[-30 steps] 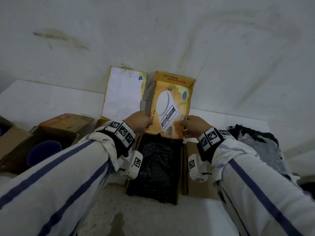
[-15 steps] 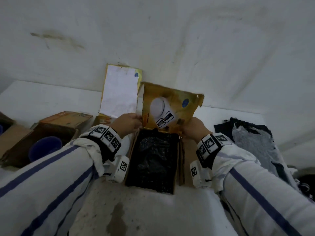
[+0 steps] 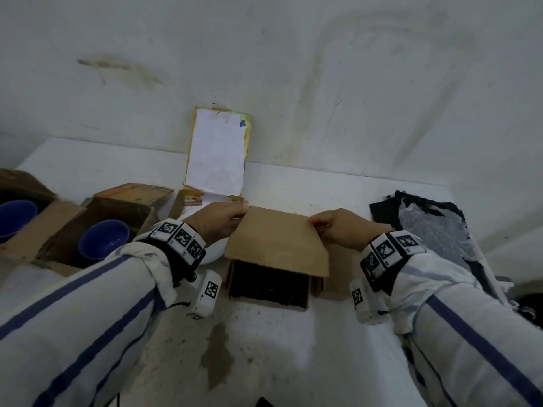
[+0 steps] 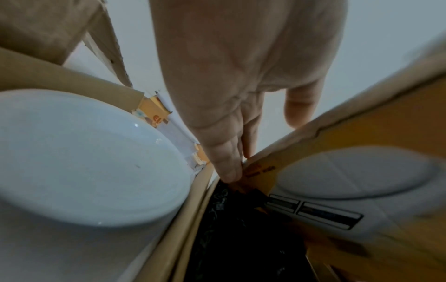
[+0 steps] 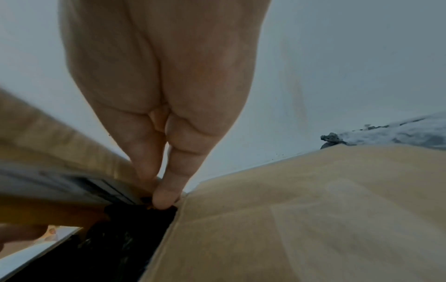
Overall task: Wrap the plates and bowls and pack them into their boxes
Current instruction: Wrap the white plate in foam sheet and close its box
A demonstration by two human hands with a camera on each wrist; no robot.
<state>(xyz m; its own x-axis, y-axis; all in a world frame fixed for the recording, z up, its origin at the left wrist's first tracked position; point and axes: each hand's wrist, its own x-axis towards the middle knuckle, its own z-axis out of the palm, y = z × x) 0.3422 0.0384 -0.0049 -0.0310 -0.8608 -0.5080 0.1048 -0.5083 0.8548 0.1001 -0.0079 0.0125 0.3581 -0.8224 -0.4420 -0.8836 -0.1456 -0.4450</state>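
Centrally, box (image 3: pixel 269 286): holding black-wrapped item (image 3: pixel 269 284).
Hands (image 3: pixel 217 221) (image 3: pixel 338 229): pinching lid flap (image 3: pixel 277 240), now folding down from upright.

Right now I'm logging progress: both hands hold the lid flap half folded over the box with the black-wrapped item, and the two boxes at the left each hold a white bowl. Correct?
Not quite. The head view shows both bowls are blue, not white. The rest holds: the left hand and right hand grip the lid flap, half folded over the box with the black-wrapped item.
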